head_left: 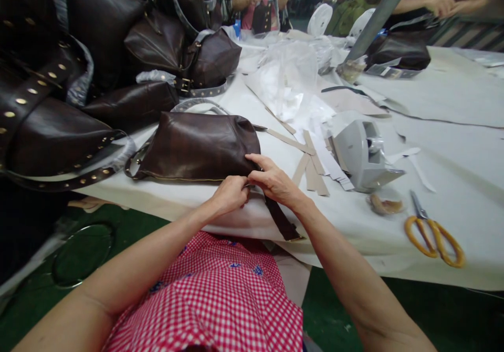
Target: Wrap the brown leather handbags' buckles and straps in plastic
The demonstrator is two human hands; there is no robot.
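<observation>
A dark brown leather bag (197, 144) lies on its side on the white-covered table before me, its zipped edge facing my body. At the near right corner of the bag, my left hand (233, 190) is closed, its fingertips pinched on the edge by the zipper end. My right hand (271, 178) meets it there, thumb and fingers bent at the same corner, with the index finger stretched along the leather. What exactly lies between the fingertips is hidden. From beneath the right hand a dark strap (281, 220) with a buckle hangs toward the table edge.
More brown bags (157, 42) are heaped at the left. Right of me are card strips (311, 168), a grey tape dispenser (360, 155), a tape roll (386, 204) and yellow-handled scissors (433, 236). A metal post (378, 16) rises behind; two people work across the table.
</observation>
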